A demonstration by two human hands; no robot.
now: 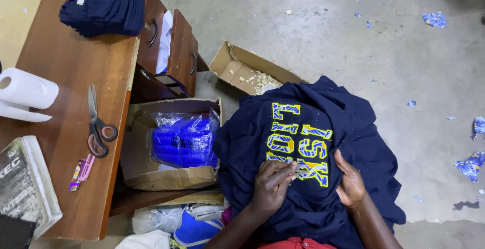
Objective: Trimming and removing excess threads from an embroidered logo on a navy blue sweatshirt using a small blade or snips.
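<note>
A navy blue garment [323, 198] with yellow and blue patterned letters [299, 140] lies spread over my lap. My left hand [272, 186] rests on it with fingers curled, its fingertips pinching at the edge of a letter near the middle of the design. My right hand [349, 182] presses on the cloth just right of the letters, thumb toward the design, holding the fabric down. Whether a small tool is between my left fingers cannot be made out.
A wooden desk [65, 77] on the left carries scissors [97, 128], a paper roll [25, 95], a pink pen [81, 172], a book [22, 183] and folded navy garments [103, 4]. Cardboard boxes [172, 178] [242, 67] stand beside my lap; fabric scraps [470, 165] litter the concrete floor.
</note>
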